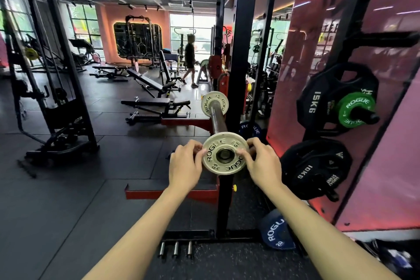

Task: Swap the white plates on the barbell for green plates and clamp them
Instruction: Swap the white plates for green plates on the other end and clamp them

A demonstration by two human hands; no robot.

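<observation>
A barbell (217,118) lies on the rack and runs away from me. On its near end sits a white ROGUE plate (223,165), facing me. My left hand (185,165) grips that plate's left rim, and my right hand (261,163) grips its right rim, thumbs on the front face. A second white plate (205,103) sits on the far end of the bar. A green ROGUE plate (351,107) hangs on a storage peg at the right, in front of a black 15 kg plate (318,100). No clamp is visible.
The black rack upright (238,52) stands just right of the bar. A black 10 kg plate (313,168) hangs below the green one. Blue plates (273,233) lean on the floor by the rack base. Benches (156,103) stand at the left, and a person (189,59) walks far behind.
</observation>
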